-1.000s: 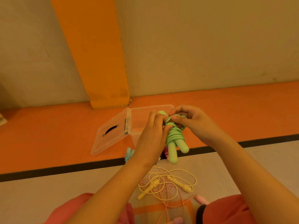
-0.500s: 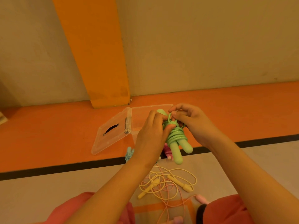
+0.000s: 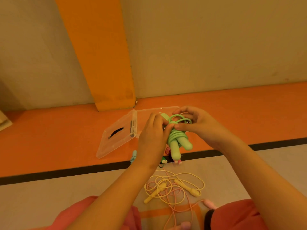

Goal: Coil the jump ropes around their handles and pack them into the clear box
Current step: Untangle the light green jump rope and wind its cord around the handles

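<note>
Both hands are raised together, sharing the pale green plastic jump rope [image 3: 178, 140], whose cord is wound several times round its two rounded handles. The left hand [image 3: 152, 138] grips the bundle from its left side, fingers curled round the upper part. The right hand [image 3: 201, 128] pinches the loose green loops at the top of the bundle (the handle ends hang free below the fingers). Just behind both hands stands the clear plastic box [image 3: 159, 109], its flat clear lid [image 3: 116, 140] lying open left of the left hand. Below the wrists a loose yellow jump rope [image 3: 155, 193] lies tangled with a thin pink jump rope [image 3: 209, 203]. A small blue coiled bundle [image 3: 133, 155] shows beside the left wrist.
</note>
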Tool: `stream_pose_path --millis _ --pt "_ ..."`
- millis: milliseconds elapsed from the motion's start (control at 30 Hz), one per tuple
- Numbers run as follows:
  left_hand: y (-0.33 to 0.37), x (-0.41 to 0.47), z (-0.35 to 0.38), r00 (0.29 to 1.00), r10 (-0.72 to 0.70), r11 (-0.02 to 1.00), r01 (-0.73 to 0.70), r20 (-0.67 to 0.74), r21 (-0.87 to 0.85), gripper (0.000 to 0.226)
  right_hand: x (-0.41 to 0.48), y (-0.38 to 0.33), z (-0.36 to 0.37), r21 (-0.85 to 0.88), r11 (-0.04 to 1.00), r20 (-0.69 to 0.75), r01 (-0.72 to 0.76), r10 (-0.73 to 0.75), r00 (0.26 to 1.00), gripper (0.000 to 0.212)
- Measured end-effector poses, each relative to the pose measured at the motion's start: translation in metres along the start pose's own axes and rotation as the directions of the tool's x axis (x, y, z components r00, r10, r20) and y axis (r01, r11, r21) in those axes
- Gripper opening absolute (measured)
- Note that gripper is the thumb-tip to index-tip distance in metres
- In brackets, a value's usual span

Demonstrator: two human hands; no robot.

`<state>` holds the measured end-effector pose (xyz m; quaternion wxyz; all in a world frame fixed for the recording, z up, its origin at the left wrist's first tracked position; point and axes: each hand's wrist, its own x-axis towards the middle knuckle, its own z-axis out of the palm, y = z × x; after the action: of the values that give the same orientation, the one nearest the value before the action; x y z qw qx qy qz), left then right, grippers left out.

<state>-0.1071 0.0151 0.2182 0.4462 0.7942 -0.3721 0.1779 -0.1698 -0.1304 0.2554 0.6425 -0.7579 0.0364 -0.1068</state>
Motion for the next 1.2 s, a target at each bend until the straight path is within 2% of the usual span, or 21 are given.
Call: stream_pose_path --millis 200,300,400,533,633,800,900,1033,1200 --pt "-0.002 0.001 -0.002 0.994 -0.039 0.982 0.056 0.099 -0.180 0.012 0.002 0.001 -0.004 0.031 0.999 0.020 -0.024 0.024 1.000 0.037" --pt "-0.005 0.004 -0.005 0.978 -0.051 0.957 0.106 0.202 -0.270 0.009 -0.001 0.001 -0.008 0.047 0.998 0.069 -0.036 0.033 0.997 0.038" --pt "-0.006 0.006 -0.009 0.943 -0.064 0.942 0.165 0.327 -0.292 0.007 -0.002 0.002 -0.011 -0.017 0.999 0.115 -0.035 0.037 0.993 0.037" --pt "-0.008 0.007 -0.012 0.920 -0.046 0.963 0.145 0.389 -0.228 0.010 -0.001 0.005 -0.011 -0.109 0.994 0.089 -0.017 0.026 0.996 0.035" --pt "-0.008 0.003 -0.006 0.923 -0.068 0.967 0.154 0.379 -0.201 0.009 0.001 0.012 -0.007 -0.194 0.980 0.051 0.041 -0.032 0.998 0.035" --pt "-0.008 0.003 0.004 0.922 -0.170 0.937 0.260 0.347 -0.232 0.010 0.006 0.021 -0.001 -0.335 0.936 -0.008 0.108 -0.118 0.993 0.031" --pt "-0.009 0.006 0.005 0.924 -0.182 0.932 0.270 0.336 -0.240 0.011 0.010 0.026 0.002 -0.313 0.944 -0.040 0.107 -0.126 0.991 0.030" --pt "-0.008 0.004 0.008 0.950 -0.157 0.956 0.215 0.269 -0.200 0.005 0.015 0.029 0.004 -0.265 0.960 -0.068 0.090 -0.112 0.991 0.030" --pt "-0.007 0.006 0.008 0.963 -0.123 0.977 0.159 0.241 -0.139 0.008 0.019 0.024 0.009 -0.211 0.975 -0.078 0.070 -0.088 0.993 0.027"
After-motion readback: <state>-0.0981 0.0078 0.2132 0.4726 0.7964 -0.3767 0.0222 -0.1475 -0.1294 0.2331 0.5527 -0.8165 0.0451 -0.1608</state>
